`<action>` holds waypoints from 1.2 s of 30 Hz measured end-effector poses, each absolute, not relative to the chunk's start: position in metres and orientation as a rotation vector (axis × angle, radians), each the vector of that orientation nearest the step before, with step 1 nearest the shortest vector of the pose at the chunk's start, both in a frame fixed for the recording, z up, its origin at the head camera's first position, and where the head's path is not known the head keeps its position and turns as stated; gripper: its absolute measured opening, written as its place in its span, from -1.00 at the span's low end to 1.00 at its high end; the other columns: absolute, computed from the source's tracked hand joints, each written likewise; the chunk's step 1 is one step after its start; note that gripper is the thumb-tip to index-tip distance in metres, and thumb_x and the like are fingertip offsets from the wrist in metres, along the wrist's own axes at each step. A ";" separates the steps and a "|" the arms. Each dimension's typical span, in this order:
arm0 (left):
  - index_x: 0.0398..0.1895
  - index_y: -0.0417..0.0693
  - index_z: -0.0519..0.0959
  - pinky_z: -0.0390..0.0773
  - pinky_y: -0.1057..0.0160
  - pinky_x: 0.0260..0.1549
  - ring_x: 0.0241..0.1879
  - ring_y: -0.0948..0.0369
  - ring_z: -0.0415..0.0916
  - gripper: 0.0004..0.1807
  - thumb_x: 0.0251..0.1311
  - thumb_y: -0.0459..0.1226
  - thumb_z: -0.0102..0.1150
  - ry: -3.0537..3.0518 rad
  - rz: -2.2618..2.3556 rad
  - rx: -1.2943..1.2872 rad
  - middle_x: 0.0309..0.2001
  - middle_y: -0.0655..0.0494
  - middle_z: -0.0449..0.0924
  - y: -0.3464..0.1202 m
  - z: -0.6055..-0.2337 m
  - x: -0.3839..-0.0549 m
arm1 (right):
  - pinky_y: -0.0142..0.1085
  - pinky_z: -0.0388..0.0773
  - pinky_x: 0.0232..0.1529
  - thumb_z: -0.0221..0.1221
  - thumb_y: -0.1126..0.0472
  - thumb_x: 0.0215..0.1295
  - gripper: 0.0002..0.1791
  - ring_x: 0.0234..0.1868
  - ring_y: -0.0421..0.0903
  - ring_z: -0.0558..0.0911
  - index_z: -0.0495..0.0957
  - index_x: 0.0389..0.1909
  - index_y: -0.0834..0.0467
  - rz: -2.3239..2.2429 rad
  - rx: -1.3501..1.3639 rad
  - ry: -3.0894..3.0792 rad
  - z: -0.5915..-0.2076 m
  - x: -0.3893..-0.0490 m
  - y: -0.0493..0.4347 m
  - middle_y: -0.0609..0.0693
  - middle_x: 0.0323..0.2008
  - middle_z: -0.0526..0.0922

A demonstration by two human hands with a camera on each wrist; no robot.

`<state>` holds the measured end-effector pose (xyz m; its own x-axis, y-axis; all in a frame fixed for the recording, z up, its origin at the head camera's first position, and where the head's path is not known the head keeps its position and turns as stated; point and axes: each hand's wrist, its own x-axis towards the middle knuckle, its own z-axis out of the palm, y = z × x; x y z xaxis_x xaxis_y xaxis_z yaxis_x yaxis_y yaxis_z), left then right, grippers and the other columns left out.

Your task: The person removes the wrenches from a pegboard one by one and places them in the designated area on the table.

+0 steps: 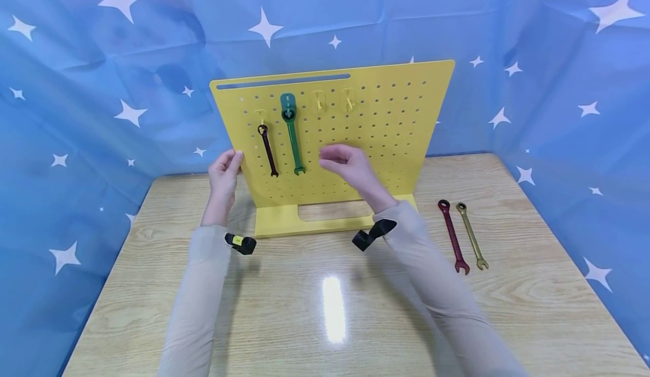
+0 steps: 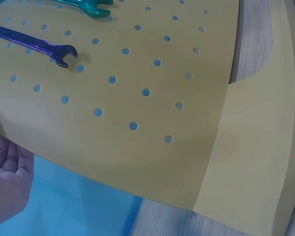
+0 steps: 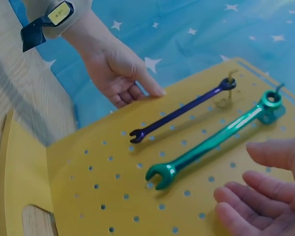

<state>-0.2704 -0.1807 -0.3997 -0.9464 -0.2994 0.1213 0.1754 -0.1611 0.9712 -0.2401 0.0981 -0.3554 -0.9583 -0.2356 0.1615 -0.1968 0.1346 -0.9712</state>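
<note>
A yellow pegboard point(image 1: 386, 128) stands upright on its base at the back of the table. My left hand point(image 1: 222, 178) grips its left edge, thumb on the front face and fingers behind. A dark purple combination wrench point(image 1: 269, 151) hangs by its ring end from a yellow hook. Beside it hangs a larger green combination wrench point(image 1: 294, 140), on a teal hook point(image 1: 287, 101). In front of the board, right of the green wrench, my right hand point(image 1: 350, 165) holds nothing. The right wrist view shows its fingers point(image 3: 246, 206) loosely bent and thumb apart, near the green wrench.
Two bare yellow hooks point(image 1: 319, 104) are mounted on the board right of the green wrench. A red wrench point(image 1: 452, 236) and a gold wrench point(image 1: 471, 236) lie side by side on the wooden table point(image 1: 284, 309) at the right. A blue star-patterned cloth point(image 1: 548, 27) hangs behind.
</note>
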 end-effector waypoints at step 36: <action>-0.52 0.19 0.62 0.47 0.43 -0.42 -0.48 0.34 0.47 -0.76 0.23 -0.35 0.15 -1.807 -2.175 0.118 -0.54 0.28 0.59 -0.182 -0.399 -0.271 | -0.43 0.47 -0.27 0.18 0.39 0.24 -0.76 -0.32 -0.14 0.54 0.54 -0.10 0.41 -2.055 -0.402 2.369 -0.345 -0.256 0.038 0.24 -0.21 0.63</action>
